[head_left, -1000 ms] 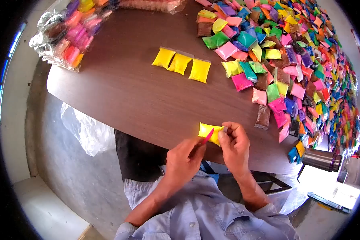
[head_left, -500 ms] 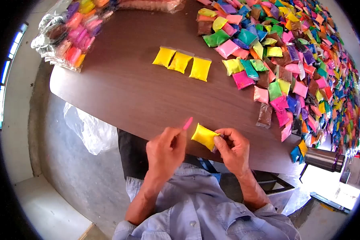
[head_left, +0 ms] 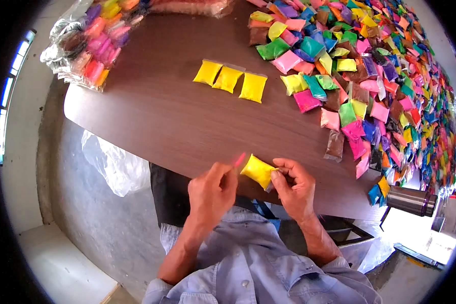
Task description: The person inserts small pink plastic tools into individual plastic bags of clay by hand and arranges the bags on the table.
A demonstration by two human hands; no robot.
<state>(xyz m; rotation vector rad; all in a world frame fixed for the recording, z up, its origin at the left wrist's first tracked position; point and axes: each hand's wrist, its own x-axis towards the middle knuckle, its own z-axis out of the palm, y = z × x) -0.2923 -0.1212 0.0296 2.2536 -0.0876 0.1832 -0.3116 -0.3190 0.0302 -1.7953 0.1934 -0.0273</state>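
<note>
My right hand (head_left: 295, 190) pinches a small, plump yellow packet (head_left: 257, 171) by its right end, just over the table's near edge. Closed beside it on the left, my left hand (head_left: 211, 195) grips a thin pink stick (head_left: 240, 159). The stick's tip pokes up from the fingers close to the packet's left side; its lower part is hidden in the hand. Farther up the table, three similar packets, among them a middle yellow packet (head_left: 228, 79), lie in a slanting row with clear plastic edges.
A large heap of multicoloured packets (head_left: 359, 76) covers the table's right side. Bundled clear bags of coloured packets (head_left: 93, 45) lie at the upper left. A dark metallic cylinder (head_left: 410, 201) lies at the right edge of the brown table (head_left: 152, 101). Clear plastic (head_left: 116, 164) is on the floor.
My left hand has shifted slightly right, and the pink stick leans a little more. The yellow packet in my right hand has moved slightly up and left.
</note>
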